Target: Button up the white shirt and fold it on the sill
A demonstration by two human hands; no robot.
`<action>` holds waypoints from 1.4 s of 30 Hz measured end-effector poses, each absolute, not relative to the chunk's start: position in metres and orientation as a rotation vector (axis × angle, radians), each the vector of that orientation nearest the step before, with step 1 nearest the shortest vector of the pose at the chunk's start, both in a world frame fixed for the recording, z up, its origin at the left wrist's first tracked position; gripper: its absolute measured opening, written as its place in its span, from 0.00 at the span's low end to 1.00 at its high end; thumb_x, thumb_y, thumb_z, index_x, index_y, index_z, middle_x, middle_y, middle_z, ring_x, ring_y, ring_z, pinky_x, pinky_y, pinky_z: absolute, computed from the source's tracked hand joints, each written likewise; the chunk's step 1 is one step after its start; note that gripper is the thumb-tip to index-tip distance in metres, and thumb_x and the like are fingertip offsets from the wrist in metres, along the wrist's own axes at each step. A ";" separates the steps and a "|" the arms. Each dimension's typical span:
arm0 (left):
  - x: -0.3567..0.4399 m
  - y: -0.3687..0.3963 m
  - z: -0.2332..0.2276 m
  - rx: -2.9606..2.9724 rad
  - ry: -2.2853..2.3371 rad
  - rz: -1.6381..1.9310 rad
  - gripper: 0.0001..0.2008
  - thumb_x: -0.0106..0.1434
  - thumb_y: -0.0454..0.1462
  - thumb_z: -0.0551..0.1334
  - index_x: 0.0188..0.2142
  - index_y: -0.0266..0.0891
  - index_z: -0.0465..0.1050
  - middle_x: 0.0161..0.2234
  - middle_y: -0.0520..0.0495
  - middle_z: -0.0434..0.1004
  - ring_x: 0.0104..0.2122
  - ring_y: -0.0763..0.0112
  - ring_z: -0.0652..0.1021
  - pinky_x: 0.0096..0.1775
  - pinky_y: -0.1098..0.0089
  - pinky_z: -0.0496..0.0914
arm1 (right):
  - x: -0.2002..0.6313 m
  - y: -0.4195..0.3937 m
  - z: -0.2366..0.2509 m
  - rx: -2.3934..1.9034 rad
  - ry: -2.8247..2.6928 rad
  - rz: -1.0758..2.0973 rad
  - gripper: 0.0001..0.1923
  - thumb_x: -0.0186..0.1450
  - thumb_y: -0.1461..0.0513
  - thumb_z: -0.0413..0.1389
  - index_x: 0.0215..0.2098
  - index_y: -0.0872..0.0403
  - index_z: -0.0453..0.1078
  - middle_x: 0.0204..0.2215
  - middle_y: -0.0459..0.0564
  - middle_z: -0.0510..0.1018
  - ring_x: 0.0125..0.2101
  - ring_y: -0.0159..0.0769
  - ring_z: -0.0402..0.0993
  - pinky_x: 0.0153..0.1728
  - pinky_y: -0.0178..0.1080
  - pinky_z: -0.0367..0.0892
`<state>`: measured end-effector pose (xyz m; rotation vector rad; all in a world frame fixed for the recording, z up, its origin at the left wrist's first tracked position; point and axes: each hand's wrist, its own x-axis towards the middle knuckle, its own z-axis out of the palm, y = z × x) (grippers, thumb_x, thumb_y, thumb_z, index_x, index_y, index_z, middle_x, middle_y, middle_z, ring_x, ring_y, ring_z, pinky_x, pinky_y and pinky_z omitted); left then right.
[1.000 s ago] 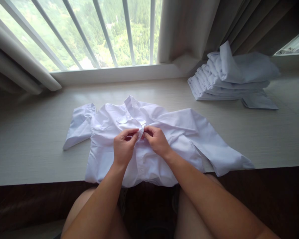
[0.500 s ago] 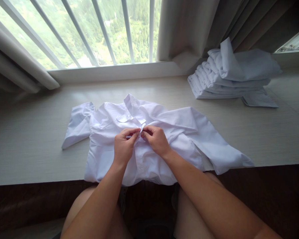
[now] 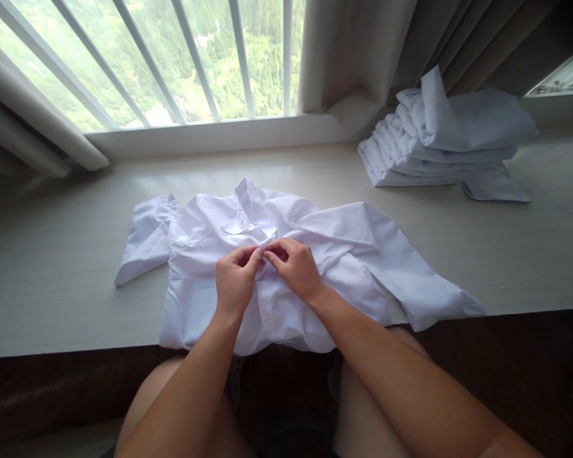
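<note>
Here, both hands (image 3: 235, 280) pinch the shirt (image 3: 195, 280), which reaches the front edge of the ledge (image 3: 48, 299), bare leftward.

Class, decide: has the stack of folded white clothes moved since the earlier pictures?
No: against the window frame, the stack keeps its place; only the view shifts.

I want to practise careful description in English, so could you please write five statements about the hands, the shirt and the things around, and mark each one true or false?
1. The left hand and right hand pinch the front of the white shirt. True.
2. A folded white pile lies farther back, toward the right. True.
3. The left hand rests on that pile. False: it is at the shirt.
4. The shirt is folded into a square. False: it lies spread, a sleeve out at the left.
5. Bars cross the window. True.
</note>
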<state>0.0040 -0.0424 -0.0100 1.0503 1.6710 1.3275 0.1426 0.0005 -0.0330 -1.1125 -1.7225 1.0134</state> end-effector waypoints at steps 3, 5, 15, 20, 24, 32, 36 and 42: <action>0.004 -0.042 -0.011 1.052 1.674 1.340 0.16 0.61 0.47 0.71 0.39 0.37 0.85 0.31 0.46 0.84 0.31 0.69 0.81 0.36 0.72 0.73 | 0.142 0.000 -0.033 -1.113 -1.730 0.998 0.03 0.67 0.63 0.63 0.39 0.53 0.78 0.37 0.47 0.83 0.37 0.33 0.78 0.43 0.36 0.71; 0.004 -0.042 -0.013 1.036 1.677 1.355 0.16 0.61 0.47 0.71 0.39 0.36 0.85 0.31 0.46 0.84 0.30 0.69 0.80 0.34 0.72 0.73 | 0.142 -0.001 -0.032 -1.112 -1.731 0.995 0.02 0.67 0.63 0.63 0.39 0.53 0.77 0.37 0.46 0.83 0.37 0.33 0.78 0.42 0.36 0.70; 0.005 -0.038 -0.019 1.003 1.648 1.399 0.19 0.57 0.50 0.74 0.36 0.36 0.80 0.30 0.46 0.82 0.30 0.70 0.79 0.33 0.73 0.71 | 0.141 -0.003 -0.032 -1.143 -1.803 0.966 0.06 0.70 0.60 0.59 0.37 0.53 0.74 0.34 0.47 0.80 0.36 0.33 0.75 0.40 0.36 0.67; 0.004 -0.037 -0.019 1.034 1.641 1.396 0.19 0.58 0.51 0.73 0.34 0.36 0.79 0.29 0.47 0.81 0.29 0.71 0.78 0.33 0.73 0.70 | 0.141 -0.006 -0.030 -1.129 -1.814 0.956 0.04 0.71 0.60 0.58 0.39 0.52 0.73 0.34 0.47 0.80 0.37 0.33 0.75 0.40 0.35 0.67; 0.005 -0.037 -0.021 0.967 1.600 1.440 0.18 0.58 0.49 0.73 0.34 0.36 0.78 0.29 0.49 0.79 0.29 0.73 0.76 0.33 0.74 0.70 | 0.140 -0.008 -0.031 -1.120 -1.779 0.999 0.04 0.70 0.61 0.59 0.43 0.51 0.73 0.37 0.46 0.80 0.37 0.33 0.76 0.40 0.35 0.68; 0.005 -0.034 -0.025 0.777 1.522 1.493 0.16 0.55 0.45 0.75 0.33 0.36 0.76 0.28 0.51 0.76 0.26 0.76 0.74 0.31 0.74 0.69 | 0.139 -0.006 -0.032 -1.115 -1.706 1.094 0.04 0.69 0.60 0.60 0.41 0.52 0.74 0.36 0.47 0.81 0.36 0.33 0.77 0.40 0.35 0.70; 0.005 -0.033 -0.026 0.708 1.495 1.503 0.16 0.53 0.43 0.75 0.34 0.36 0.75 0.28 0.52 0.76 0.25 0.78 0.73 0.30 0.75 0.68 | 0.139 -0.005 -0.032 -1.122 -1.686 1.127 0.04 0.69 0.60 0.61 0.40 0.52 0.74 0.35 0.46 0.81 0.36 0.33 0.78 0.40 0.35 0.70; 0.005 -0.032 -0.025 0.700 1.521 1.494 0.19 0.51 0.45 0.76 0.35 0.36 0.75 0.28 0.52 0.76 0.26 0.77 0.74 0.28 0.76 0.65 | 0.139 -0.005 -0.031 -1.099 -1.582 1.267 0.07 0.67 0.57 0.62 0.39 0.53 0.73 0.33 0.46 0.81 0.34 0.32 0.78 0.38 0.34 0.70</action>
